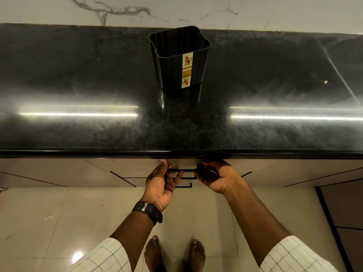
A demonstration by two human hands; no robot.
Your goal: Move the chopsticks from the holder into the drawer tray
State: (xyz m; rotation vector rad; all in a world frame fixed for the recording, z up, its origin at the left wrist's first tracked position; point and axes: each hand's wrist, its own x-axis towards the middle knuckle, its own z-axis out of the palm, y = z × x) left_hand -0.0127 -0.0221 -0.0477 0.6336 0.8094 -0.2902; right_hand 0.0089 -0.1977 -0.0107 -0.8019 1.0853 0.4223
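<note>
A black ribbed holder with a gold label stands upright near the back of the counter, and no chopsticks show in its open top. Below the counter's front edge, the top drawer front sits flush with the cabinet. Its thin black handle runs across between my hands. My left hand, palm up with a watch on the wrist, hooks its fingers around the handle's left end. My right hand curls around the right end. The drawer tray is hidden.
The glossy black granite counter spans the whole width, with a marble wall behind it. Two more drawer handles sit below the top one. Beige floor tiles and my bare feet lie underneath.
</note>
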